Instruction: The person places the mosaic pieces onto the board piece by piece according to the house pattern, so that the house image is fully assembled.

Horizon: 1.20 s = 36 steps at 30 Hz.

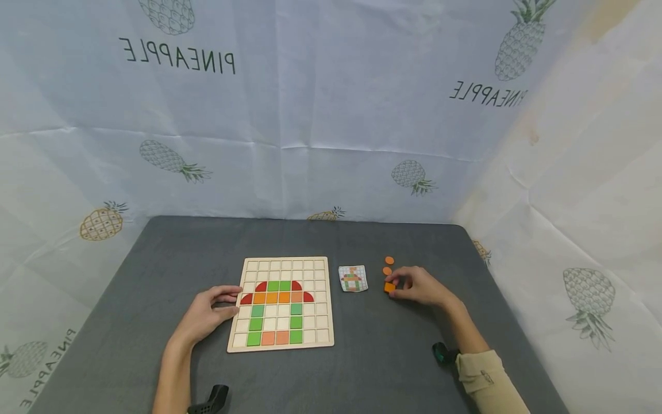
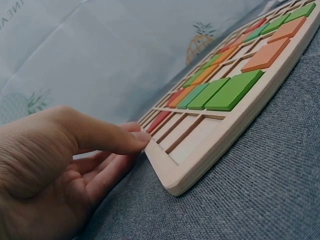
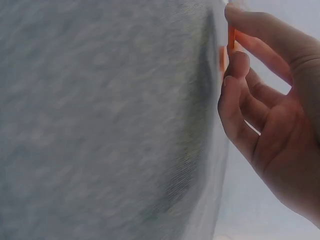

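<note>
A wooden grid board (image 1: pixel 320 267) lies on the table, with red, green, orange and salmon tiles set in part of its squares. At its left edge is my left hand (image 1: pixel 204 313), thumb and fingertips touching the rim; the left wrist view shows the thumb (image 2: pixel 112 135) against the frame. To the right, my right hand (image 1: pixel 421 286) pinches an orange square tile (image 1: pixel 389 287) between thumb and finger. That tile (image 3: pixel 231 37) stands edge-on in the right wrist view. Two round orange pieces (image 1: pixel 389 260) lie just beyond this hand.
A small pattern card (image 1: pixel 353 279) with a coloured grid lies between the board and the orange pieces. The grey cloth-covered table (image 1: pixel 372 356) ends at a pineapple-print curtain (image 1: pixel 320 178) behind. Black wrist devices (image 1: pixel 212 399) show near both forearms.
</note>
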Tool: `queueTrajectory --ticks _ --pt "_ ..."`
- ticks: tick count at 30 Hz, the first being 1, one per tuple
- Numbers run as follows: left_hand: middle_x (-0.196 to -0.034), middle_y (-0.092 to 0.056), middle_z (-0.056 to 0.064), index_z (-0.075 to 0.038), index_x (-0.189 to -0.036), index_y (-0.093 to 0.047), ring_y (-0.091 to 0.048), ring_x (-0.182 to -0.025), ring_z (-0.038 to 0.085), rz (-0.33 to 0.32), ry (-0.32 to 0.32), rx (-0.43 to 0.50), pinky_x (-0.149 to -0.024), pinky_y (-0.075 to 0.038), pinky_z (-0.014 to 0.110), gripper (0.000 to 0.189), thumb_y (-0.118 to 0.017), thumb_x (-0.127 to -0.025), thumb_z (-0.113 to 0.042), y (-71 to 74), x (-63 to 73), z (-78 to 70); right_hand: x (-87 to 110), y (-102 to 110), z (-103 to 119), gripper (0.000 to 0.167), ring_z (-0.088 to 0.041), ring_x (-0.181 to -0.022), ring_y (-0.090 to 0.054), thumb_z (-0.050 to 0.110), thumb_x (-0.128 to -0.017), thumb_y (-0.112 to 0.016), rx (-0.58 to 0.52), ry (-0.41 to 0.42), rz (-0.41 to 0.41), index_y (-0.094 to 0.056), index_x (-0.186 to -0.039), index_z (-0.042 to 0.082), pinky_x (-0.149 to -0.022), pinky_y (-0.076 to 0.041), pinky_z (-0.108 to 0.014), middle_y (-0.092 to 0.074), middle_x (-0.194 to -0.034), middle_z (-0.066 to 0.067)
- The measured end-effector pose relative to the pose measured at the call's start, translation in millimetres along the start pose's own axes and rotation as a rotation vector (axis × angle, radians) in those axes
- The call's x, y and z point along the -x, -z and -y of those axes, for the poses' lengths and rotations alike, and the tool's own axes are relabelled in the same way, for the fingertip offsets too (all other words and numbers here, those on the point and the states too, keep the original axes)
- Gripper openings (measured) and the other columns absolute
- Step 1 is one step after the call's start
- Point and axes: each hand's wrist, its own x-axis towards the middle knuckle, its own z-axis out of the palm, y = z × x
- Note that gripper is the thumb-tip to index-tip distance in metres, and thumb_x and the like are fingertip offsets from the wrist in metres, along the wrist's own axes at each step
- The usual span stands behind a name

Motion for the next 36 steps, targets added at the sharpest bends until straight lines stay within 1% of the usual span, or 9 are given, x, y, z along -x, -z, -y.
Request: queueTrajectory --ticks 6,13,19,25,30,32,36 --pt "-0.134 -0.071 0.019 -0.001 -0.144 -0.066 -0.068 -0.116 0.027 0.0 0.002 -0.028 -0.085 -0.055 0.019 0.051 -0.079 -0.095 -0.005 -1.4 0.7 1.7 -9.2 3 13 0.033 -0.002 -0.068 -0.057 0.023 -0.095 -0.085 -0.02 0.01 -0.003 -0.078 -0.126 0.01 -0.062 -0.052 -0.023 -0.074 -0.107 -0.007" --pt "-0.13 -0.072 0.018 -0.001 -0.143 -0.067 -0.068 -0.113 0.024 0.001 0.008 -0.019 -0.084 -0.055 0.018 0.051 -0.079 -0.094 -0.004 -1.0 0.2 0.1 -25.3 -1 30 0.031 -0.006 -0.07 -0.058 0.021 -0.096 -0.085 -0.021 0.034 -0.026 -0.079 -0.125 0.013 -0.065 -0.052 -0.023 -0.073 -0.105 -0.004" --pt "-0.131 -0.071 0.019 0.0 -0.143 -0.067 -0.068 -0.113 0.024 -0.001 -0.002 -0.018 -0.084 -0.055 0.018 0.051 -0.079 -0.094 -0.004 -0.6 0.1 0.8 -49.0 -9 47 0.03 -0.005 -0.066 -0.055 0.019 -0.096 -0.085 0.009 0.07 -0.032 -0.079 -0.125 0.014 -0.061 -0.05 -0.023 -0.074 -0.106 -0.004" --pt "-0.133 -0.071 0.02 0.001 -0.143 -0.066 -0.07 -0.112 0.023 0.001 -0.01 -0.018 -0.084 -0.055 0.018 0.051 -0.08 -0.094 -0.005 -0.2 0.1 1.4 -72.1 -18 66 0.031 -0.004 -0.066 -0.056 0.02 -0.096 -0.084 -0.029 0.089 -0.019 -0.078 -0.126 0.013 -0.062 -0.05 -0.023 -0.072 -0.11 -0.004" --pt "-0.134 -0.07 0.022 0.002 -0.143 -0.065 -0.07 -0.112 0.024 0.002 -0.022 -0.024 -0.083 -0.055 0.019 0.052 -0.08 -0.094 -0.005 0.5 -0.3 1.1 -92.5 -27 80 0.033 -0.007 -0.069 -0.06 0.02 -0.097 -0.084 -0.079 0.134 -0.006 -0.078 -0.127 0.01 -0.064 -0.052 -0.025 -0.072 -0.112 -0.008" --pt "-0.135 -0.07 0.022 0.002 -0.143 -0.066 -0.069 -0.113 0.025 -0.001 -0.02 -0.027 -0.083 -0.055 0.019 0.051 -0.08 -0.094 -0.005 0.4 -0.4 1.3 -101.2 -31 86 0.032 -0.008 -0.068 -0.061 0.02 -0.098 -0.082 -0.081 0.147 0.006 -0.077 -0.128 0.01 -0.064 -0.053 -0.025 -0.073 -0.113 -0.009" --pt "-0.135 -0.07 0.021 0.0 -0.143 -0.066 -0.069 -0.114 0.024 -0.001 -0.017 -0.023 -0.084 -0.055 0.018 0.051 -0.08 -0.094 -0.005 -0.5 -0.6 2.1 -118.6 -40 98 0.033 -0.01 -0.064 -0.059 0.023 -0.1 -0.081 -0.062 0.158 0.037 -0.077 -0.129 0.009 -0.061 -0.052 -0.024 -0.073 -0.114 -0.009"
